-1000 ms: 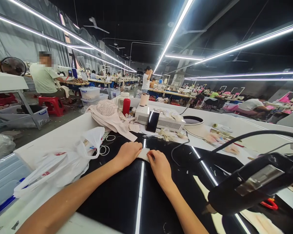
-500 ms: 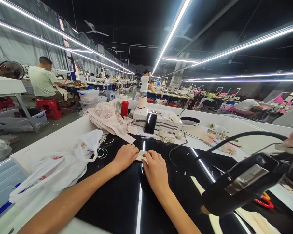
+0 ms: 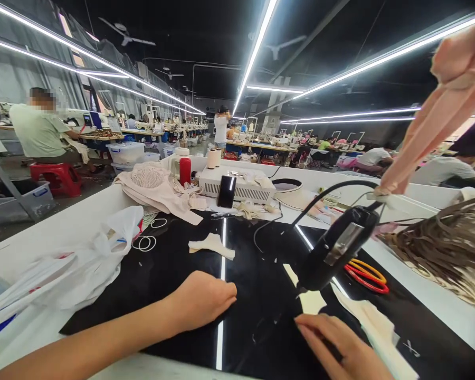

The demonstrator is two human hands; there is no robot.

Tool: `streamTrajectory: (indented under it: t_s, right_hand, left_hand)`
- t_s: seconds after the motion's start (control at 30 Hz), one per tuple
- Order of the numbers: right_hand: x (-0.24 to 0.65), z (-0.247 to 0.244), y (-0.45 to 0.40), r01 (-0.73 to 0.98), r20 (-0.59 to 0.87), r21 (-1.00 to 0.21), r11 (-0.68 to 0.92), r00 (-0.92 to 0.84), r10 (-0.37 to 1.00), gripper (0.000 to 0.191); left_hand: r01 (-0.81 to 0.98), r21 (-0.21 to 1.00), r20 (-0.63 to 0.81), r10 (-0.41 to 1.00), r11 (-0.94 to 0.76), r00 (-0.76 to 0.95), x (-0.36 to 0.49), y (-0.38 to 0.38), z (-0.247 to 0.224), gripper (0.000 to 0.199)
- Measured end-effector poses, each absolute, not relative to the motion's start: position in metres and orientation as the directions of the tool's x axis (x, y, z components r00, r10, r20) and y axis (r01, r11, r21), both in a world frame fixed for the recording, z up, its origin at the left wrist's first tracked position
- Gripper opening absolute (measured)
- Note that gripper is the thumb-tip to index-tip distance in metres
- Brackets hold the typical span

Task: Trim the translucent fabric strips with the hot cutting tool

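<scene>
My left hand (image 3: 206, 300) rests on the black work surface (image 3: 154, 301), its fingers curled into a fist with nothing showing in it. Ahead of it lies a cream fabric piece (image 3: 211, 245), flat and untouched. My right hand (image 3: 338, 345) is at the lower right, thumb and forefinger brought together at the near edge of a second cream fabric piece (image 3: 312, 303). A black corded hand-held tool (image 3: 338, 248), hung from a pink cloth strip (image 3: 423, 137), covers the middle of that piece. To the right lies a longer cream piece (image 3: 374, 322).
Orange and red handles (image 3: 367, 275) lie right of the tool. White elastic loops (image 3: 145, 243) and a plastic bag (image 3: 98, 264) are at the left. A phone (image 3: 226, 191) leans on a white box (image 3: 241, 187) at the back. Brown straps (image 3: 447, 245) hang at the right.
Both hands have let go of the cream piece, which now lies flat. My left hand has drawn back and closed; my right hand has moved right and nearer to me. The view has shifted right.
</scene>
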State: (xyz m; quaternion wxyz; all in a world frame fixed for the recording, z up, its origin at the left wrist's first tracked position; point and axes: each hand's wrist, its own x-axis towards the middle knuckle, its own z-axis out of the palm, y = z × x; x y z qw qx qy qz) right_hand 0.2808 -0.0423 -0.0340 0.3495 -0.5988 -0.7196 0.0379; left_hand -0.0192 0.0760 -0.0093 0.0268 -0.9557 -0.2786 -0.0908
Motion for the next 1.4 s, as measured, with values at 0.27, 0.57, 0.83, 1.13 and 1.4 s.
streamTrajectory:
  t_s: [0.27, 0.57, 0.83, 1.13, 1.4]
  right_hand:
    - [0.329, -0.031, -0.061, 0.869, 0.359, -0.494, -0.019, 0.223, 0.906, 0.034]
    - [0.308, -0.048, -0.040, 0.905, 0.379, -0.405, 0.131, 0.036, 0.925, 0.031]
    - [0.309, -0.061, -0.036, 0.916, 0.467, -0.352, 0.195, -0.009, 0.884, 0.049]
    - [0.328, -0.061, -0.029, 0.723, 0.213, -0.691, 0.008, 0.193, 0.958, 0.034]
    - [0.321, -0.028, -0.023, 0.587, 0.164, -0.807, -0.071, 0.339, 0.926, 0.035]
  left_hand:
    - [0.244, -0.030, 0.221, 0.232, -0.969, 0.947, 0.049, 0.023, -0.026, 0.020]
    - [0.397, -0.064, 0.184, 0.381, -0.915, 0.906, 0.103, 0.014, -0.032, 0.019]
    - [0.427, -0.061, 0.230, 0.404, -0.902, 0.885, 0.111, 0.008, -0.041, 0.022]
    - [0.463, 0.022, 0.256, 0.453, -0.886, 0.854, 0.115, 0.006, -0.046, 0.022]
    - [0.472, -0.033, 0.262, 0.448, -0.881, 0.855, 0.113, 0.003, -0.042, 0.019]
